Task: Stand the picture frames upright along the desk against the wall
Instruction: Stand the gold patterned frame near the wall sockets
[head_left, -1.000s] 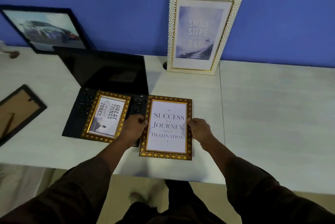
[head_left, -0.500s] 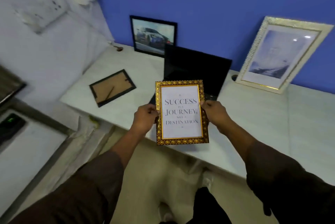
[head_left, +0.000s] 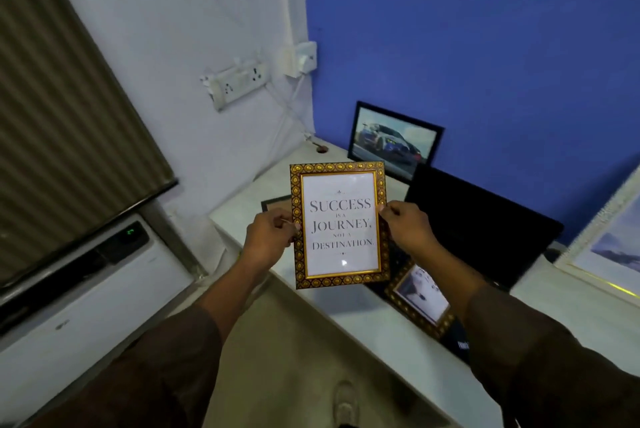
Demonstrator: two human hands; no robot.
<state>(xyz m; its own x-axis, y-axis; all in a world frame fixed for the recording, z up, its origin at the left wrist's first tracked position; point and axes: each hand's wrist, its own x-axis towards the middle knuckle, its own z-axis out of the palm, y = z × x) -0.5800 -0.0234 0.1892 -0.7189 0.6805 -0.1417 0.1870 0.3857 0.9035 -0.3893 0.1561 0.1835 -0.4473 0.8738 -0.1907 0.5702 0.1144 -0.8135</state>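
Observation:
I hold the gold-patterned "Success is a Journey" frame (head_left: 339, 225) upright in the air in front of the desk. My left hand (head_left: 268, 237) grips its left edge and my right hand (head_left: 408, 228) grips its right edge. A second gold frame (head_left: 420, 297) lies flat on the laptop's keyboard. The black-framed car picture (head_left: 394, 140) stands against the blue wall. A white-gold frame (head_left: 613, 247) leans on the wall at the far right. A dark frame (head_left: 275, 202) lying face down peeks out behind the held frame.
The open black laptop (head_left: 481, 223) sits on the white desk (head_left: 374, 327). A power strip (head_left: 235, 82) and a plug (head_left: 304, 58) hang on the white side wall. A white air cooler (head_left: 86, 289) stands left of the desk, below a blind.
I lifted the Success frame off the desk and now hold it higher and upright. My view has swung left toward the corner of the room.

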